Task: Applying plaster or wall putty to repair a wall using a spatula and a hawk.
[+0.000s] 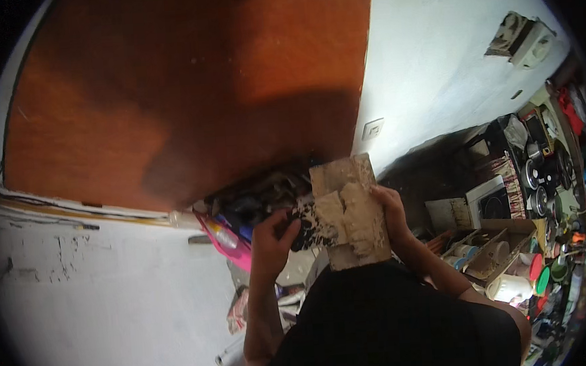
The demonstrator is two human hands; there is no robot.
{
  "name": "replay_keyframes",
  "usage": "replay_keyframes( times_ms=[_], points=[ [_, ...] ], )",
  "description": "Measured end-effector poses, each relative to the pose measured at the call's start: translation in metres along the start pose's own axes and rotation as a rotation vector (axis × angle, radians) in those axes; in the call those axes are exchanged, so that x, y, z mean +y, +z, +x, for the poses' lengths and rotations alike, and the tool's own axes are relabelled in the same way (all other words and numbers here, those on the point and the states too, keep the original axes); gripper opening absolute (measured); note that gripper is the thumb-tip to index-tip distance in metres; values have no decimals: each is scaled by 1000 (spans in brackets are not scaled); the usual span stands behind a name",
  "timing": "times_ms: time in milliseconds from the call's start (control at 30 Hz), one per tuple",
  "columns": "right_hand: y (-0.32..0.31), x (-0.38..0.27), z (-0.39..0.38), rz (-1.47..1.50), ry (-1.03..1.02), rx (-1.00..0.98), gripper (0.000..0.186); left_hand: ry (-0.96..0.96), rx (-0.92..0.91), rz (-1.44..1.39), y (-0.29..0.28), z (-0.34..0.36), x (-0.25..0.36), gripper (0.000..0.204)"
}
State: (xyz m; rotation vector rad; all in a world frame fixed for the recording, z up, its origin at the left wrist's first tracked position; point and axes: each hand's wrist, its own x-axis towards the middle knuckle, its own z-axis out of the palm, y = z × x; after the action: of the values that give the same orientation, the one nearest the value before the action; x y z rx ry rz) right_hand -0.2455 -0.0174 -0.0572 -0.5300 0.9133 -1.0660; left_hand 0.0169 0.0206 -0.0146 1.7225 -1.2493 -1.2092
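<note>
My right hand [391,212] grips the right edge of a flat, rectangular board [338,173] in front of my body. A thick layer of beige plaster [360,222] lies on the board. My left hand [272,241] is closed on a dark-handled scraper [307,232], which is spattered with plaster. Its front part reaches over the board's left side and meets the plaster; the blade's exact outline is hard to make out under the smears.
Ahead stands a large orange-brown panel [199,74], next to a white wall with a socket [373,129]. Below the panel lie dark clutter and a pink bag [238,257]. To the right are a divided wooden box [488,255], a white container [509,287] and several pots.
</note>
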Motion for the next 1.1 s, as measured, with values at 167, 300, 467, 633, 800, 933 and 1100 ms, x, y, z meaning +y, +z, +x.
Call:
replay_keyframes(
  times_ms=[167,300,467,633,800,933,1100],
  points=[
    [3,-11,11,-21,25,46,35,29,69,-334,9,5,18,14],
    [-1,-23,14,-21,40,-47,36,20,40,-73,15,6,32,14],
    [-5,-32,21,-45,64,-86,37,26,280,-177,23,7,39,15],
    [-9,-34,27,-35,99,-149,38,8,356,-162,26,7,43,18],
    [-13,-31,30,-51,161,-225,37,1,198,-25,23,1,48,16],
    [-10,-30,24,-80,207,-233,36,19,223,-93,20,-4,47,13],
    [-1,-28,21,-38,210,-267,36,82,432,-130,12,-6,39,19]
  ],
)
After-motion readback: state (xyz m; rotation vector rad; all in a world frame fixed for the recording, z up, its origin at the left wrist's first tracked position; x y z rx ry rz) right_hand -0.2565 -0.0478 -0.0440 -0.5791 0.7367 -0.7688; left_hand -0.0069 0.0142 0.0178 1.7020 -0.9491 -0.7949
